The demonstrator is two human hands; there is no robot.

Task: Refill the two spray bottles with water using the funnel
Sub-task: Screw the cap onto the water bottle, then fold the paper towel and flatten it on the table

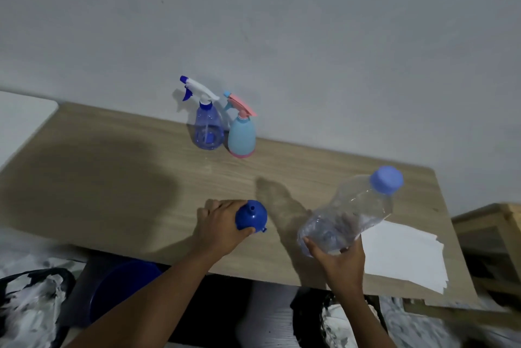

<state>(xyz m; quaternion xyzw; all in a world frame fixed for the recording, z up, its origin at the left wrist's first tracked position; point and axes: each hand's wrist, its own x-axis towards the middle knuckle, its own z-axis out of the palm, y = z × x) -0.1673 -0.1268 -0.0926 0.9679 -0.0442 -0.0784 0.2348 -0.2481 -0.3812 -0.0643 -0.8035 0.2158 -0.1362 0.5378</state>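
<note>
Two spray bottles stand side by side at the back of the wooden table [112, 178], against the wall. The left one is a clear blue spray bottle [208, 130] with a white and blue trigger head. The right one is a light blue spray bottle [242, 136] with a pink head and pink base. My left hand [218, 225] grips a blue funnel [251, 217], spout pointing up, near the table's front edge. My right hand [339, 258] holds a clear water bottle [349, 212] by its base, tilted, its blue cap on. Some water lies in its lower part.
A stack of white paper sheets [403, 257] lies on the table's right front corner. A blue tub [121, 285] sits below the front edge on the left. A wooden shelf [490, 235] stands to the right. Patterned black-and-white fabric [31, 308] lies below.
</note>
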